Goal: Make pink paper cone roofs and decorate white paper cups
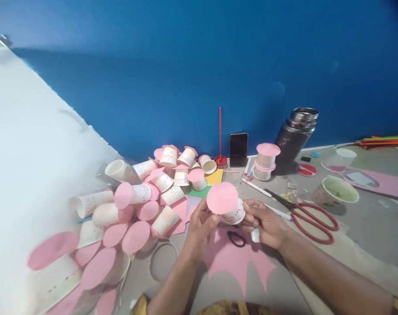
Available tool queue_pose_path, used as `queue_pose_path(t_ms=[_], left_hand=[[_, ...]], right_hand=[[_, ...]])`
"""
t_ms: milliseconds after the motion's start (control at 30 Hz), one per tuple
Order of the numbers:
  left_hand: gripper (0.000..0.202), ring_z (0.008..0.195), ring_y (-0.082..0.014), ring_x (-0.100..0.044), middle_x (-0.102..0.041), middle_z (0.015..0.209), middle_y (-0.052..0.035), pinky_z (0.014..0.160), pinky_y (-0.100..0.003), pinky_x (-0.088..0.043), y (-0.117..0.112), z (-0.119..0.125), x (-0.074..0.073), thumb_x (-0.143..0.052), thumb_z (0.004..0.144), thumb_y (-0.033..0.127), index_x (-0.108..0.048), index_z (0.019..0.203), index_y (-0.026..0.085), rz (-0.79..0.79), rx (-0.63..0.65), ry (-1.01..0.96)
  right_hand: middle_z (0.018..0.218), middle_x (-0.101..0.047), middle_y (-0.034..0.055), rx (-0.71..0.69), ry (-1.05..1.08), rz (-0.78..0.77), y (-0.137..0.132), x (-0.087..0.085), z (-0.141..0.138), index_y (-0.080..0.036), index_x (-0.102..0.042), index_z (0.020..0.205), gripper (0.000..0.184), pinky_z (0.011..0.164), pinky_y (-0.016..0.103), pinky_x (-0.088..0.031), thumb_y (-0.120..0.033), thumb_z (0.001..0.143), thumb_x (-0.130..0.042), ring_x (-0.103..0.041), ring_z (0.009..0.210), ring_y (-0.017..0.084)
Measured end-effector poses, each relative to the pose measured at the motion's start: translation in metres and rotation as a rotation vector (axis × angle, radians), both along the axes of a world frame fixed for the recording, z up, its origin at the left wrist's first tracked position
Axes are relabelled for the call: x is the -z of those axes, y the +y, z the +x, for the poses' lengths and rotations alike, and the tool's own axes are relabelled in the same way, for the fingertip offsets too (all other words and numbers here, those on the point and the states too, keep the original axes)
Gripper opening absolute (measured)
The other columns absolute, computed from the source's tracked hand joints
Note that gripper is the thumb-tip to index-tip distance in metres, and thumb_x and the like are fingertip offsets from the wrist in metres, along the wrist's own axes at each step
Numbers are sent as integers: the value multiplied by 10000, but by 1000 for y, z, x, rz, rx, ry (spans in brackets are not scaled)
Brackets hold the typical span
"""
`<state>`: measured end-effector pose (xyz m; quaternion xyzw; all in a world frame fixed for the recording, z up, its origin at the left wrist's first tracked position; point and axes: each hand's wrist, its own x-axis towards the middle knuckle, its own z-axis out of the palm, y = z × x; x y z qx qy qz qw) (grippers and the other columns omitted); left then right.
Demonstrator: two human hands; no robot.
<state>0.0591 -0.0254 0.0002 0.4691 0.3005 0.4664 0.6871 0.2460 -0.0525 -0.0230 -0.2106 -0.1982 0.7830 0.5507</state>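
Tilted between my two hands is a small white paper cup (234, 213) with reddish printed marks and a round pink paper disc (222, 198) on its base. My left hand (200, 223) is closed around its left side, the thumb near the disc's lower edge. The fingers of my right hand (262, 221) pinch the cup near its rim on the right. A short white piece (255, 235), perhaps a tube or cap, sticks out below that palm; its kind is unclear. Beneath the hands lies cut pink paper (228, 262) with a dark ring (236, 239) on it.
Many cups with pink discs (136, 236) are heaped at left. Red-handled scissors (312, 221) and markers (258, 188) lie right of centre. Behind stand a phone (238, 150), two stacked cups (265, 162) and a dark flask (294, 144). A greenish cup (336, 194) is at right.
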Motion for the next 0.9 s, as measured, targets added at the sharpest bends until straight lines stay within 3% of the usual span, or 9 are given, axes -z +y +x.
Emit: queue_pose_path(t_ms=[133,267,400,500,600,667,733,833,900], left_hand=[[453,959,-262,-689,-754,1027,-131,862,-356,-531,-3,4,-2,-866,745,394,-749,1098,137,-169,145,-119],[335,640,-157,-621,-701,809,-78,669,-323,-540,-8,8,2,-846,775,380,-759,951,109,-422,249,-232],[303,563,-119,-564,-655,688,-45,586,-276,-511,-12,13,5,-873,758,348,-750,882,101,-490,242,-300],[344,602,-103,-566,-652,683,-47,568,-215,-470,-11,12,4,-914,709,351,-763,862,82,-479,146,-293],[368,636,-107,-590,-676,707,-48,581,-202,-468,-7,8,5,-948,650,371,-778,838,103,-454,55,-230],[370,635,-107,-594,-694,710,-56,590,-200,-466,-5,6,6,-949,642,397,-785,809,110,-418,32,-161],[375,628,-106,-589,-704,705,-67,596,-201,-460,-4,6,8,-939,650,421,-790,783,104,-372,32,-99],[376,619,-112,-585,-708,690,-73,610,-216,-457,-5,8,9,-930,653,437,-795,753,100,-327,40,-37],[370,619,-117,-585,-716,694,-82,622,-226,-458,-6,10,9,-921,665,438,-801,748,98,-312,52,-7]], right_hand=[[518,-349,-105,0,57,14,-1,2,-1,-151,-557,645,395,453,127,-303,-326,768,-889,-168,476,29],[530,-304,-109,-4,46,26,-1,6,-2,-167,-508,634,450,466,138,-327,-380,780,-876,-181,483,41],[486,-318,-104,-33,-39,2,1,10,-6,-174,-503,596,501,452,184,-324,-470,753,-875,-222,467,53],[491,-375,-90,63,-260,-59,5,10,-4,-162,-564,606,487,444,193,-277,-509,703,-892,-241,456,47],[522,-462,-52,337,-660,-65,9,2,10,-169,-634,649,455,450,223,-287,-561,709,-858,-329,462,74],[580,-541,-22,546,-914,11,8,-9,23,-178,-717,763,408,480,243,-330,-576,755,-808,-397,498,101],[718,-640,12,646,-1083,152,5,-20,35,-212,-776,946,370,549,267,-410,-556,810,-763,-488,580,136],[1044,-706,67,685,-1225,432,-2,-34,43,-254,-796,1039,363,678,308,-493,-528,801,-780,-581,758,181],[1126,-678,73,682,-1263,534,-6,-37,42,-275,-799,1070,383,680,308,-503,-522,778,-809,-582,789,183]])
